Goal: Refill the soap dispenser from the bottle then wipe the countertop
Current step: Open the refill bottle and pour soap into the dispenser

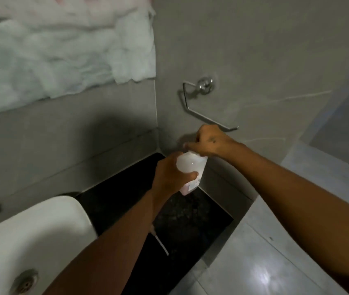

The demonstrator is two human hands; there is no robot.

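The left hand [170,176] wraps its fingers round a white plastic bottle [190,173], holding it tilted above the black countertop [190,220] near the far right corner. The right hand [209,142] curls over the bottle's top end (what it pinches there I cannot tell). A thin white pump tube [160,241] lies on the countertop, just right of the white sink [41,231].

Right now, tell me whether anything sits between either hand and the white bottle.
Nothing visible does. The left hand already grips the white bottle around its body above the black countertop, and the right hand is at its top. A thin white tube lies on the countertop below the left forearm, apart from the bottle.
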